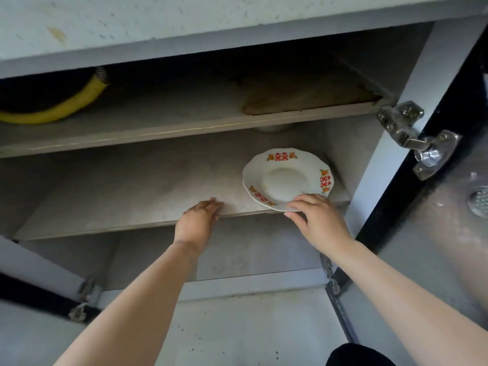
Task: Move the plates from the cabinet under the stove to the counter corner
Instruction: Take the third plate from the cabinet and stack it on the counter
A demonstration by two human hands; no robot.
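A white plate [286, 178] with red and orange marks on its scalloped rim lies at the right end of the cabinet's middle shelf [132, 196], its near edge jutting over the shelf front. My right hand [317, 220] grips that near edge, fingers on top and thumb underneath. My left hand [196, 223] rests on the shelf's front edge to the left of the plate, fingers flat on the board and holding nothing.
A yellow hose [60, 107] curls at the left of the upper shelf, and a brown board [303, 97] lies at its right. The open cabinet door with metal hinges [414, 138] stands at right. A floor drain [479, 200] sits far right.
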